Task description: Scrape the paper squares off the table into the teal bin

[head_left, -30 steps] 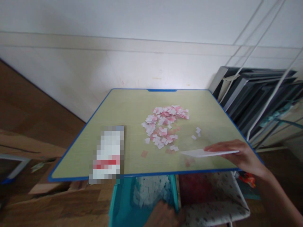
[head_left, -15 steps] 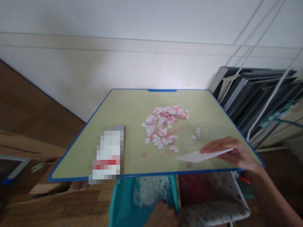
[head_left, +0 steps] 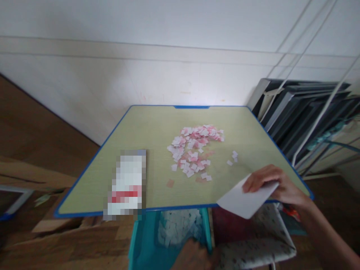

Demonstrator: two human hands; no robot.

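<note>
My right hand (head_left: 274, 184) grips a white card (head_left: 244, 200) at the table's front right corner; the card tilts down over the table edge. A heap of small pink and white paper squares (head_left: 194, 148) lies in the middle of the green table (head_left: 146, 127), with a few stray squares (head_left: 233, 157) nearer my right hand. My left hand (head_left: 194, 257) is low in the picture, under the table's front edge, at the rim of a teal bin (head_left: 142, 243) that holds several white paper bits. Whether the left hand holds the bin I cannot make out.
A blurred white and red pack (head_left: 126, 185) lies at the table's front left. Dark folded frames (head_left: 303, 112) lean against the wall on the right. A patterned cushioned seat (head_left: 258, 247) sits below the table's right side. Wooden floor (head_left: 33, 123) lies to the left.
My right hand has drawn the white card back toward me and tipped it from lying flat above the table to hanging over the front edge. The left hand has stayed put.
</note>
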